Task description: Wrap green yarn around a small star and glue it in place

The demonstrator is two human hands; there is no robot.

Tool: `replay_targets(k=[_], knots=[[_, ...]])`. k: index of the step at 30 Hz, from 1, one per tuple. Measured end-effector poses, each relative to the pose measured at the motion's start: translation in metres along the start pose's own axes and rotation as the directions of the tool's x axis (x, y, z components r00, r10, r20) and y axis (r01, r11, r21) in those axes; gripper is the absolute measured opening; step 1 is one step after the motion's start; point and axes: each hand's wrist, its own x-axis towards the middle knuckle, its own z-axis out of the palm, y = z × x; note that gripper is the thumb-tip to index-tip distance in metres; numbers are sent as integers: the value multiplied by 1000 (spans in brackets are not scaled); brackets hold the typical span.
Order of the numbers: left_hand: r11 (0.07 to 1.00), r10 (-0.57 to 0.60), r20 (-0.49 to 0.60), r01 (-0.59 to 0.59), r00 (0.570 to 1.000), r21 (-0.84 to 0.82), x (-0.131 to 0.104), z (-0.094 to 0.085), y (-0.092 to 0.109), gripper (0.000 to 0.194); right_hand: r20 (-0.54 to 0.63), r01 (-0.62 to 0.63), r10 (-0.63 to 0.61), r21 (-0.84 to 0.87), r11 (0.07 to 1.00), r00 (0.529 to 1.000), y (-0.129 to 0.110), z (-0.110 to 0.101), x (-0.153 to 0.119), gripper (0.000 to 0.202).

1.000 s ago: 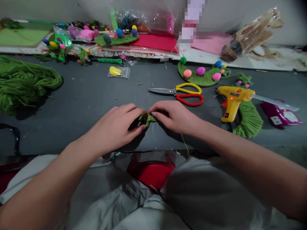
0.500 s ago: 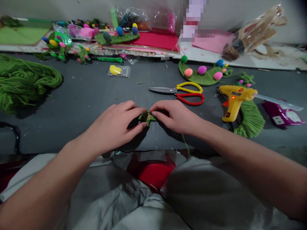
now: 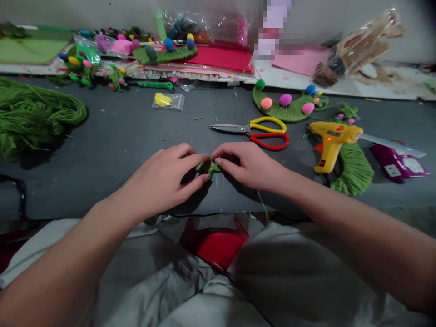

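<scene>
A small green yarn-wrapped piece (image 3: 210, 168) is held between my two hands near the table's front edge. My left hand (image 3: 170, 175) grips its left side between thumb and fingers. From the right, my right hand (image 3: 247, 164) pinches it with thumb and forefinger. A strand of green yarn (image 3: 263, 205) hangs over the table edge below my right wrist. Just beyond my hands lie scissors (image 3: 250, 129) with one yellow and one red handle.
A yellow glue gun (image 3: 332, 141) with a lit red light rests by a green wrapped arc (image 3: 356, 170) and a purple packet (image 3: 398, 161). Green yarn (image 3: 37, 118) is heaped at left. Behind are a decorated green crescent (image 3: 289, 109) and a small yellow-filled bag (image 3: 168, 101).
The view has shifted very slightly, so the table items appear a little further left. Both hands keep the same hold on the green piece.
</scene>
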Motion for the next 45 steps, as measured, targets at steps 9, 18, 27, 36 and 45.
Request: replay_targets(k=[9,18,27,36,45], knots=[[997,-49,15,49,999,-55,0,5,-3,55,-25,-55,55,-7,998,998,-2,-3,-5,17],[988,-49,22,52,999,-145,-2,4,-1,51,-24,-5,3,-112,994,1000,2,-2,-7,19],[972,-26,42,35,999,-231,-2,1,2,42,31,26,-20,-228,973,999,-2,0,-6,24],[997,-33,44,35,999,-64,0,4,-2,43,35,13,-5,-210,978,999,-5,-1,-8,23],[997,-33,5,33,999,-66,1,8,-3,46,35,-28,35,-190,981,999,-7,1,-7,22]])
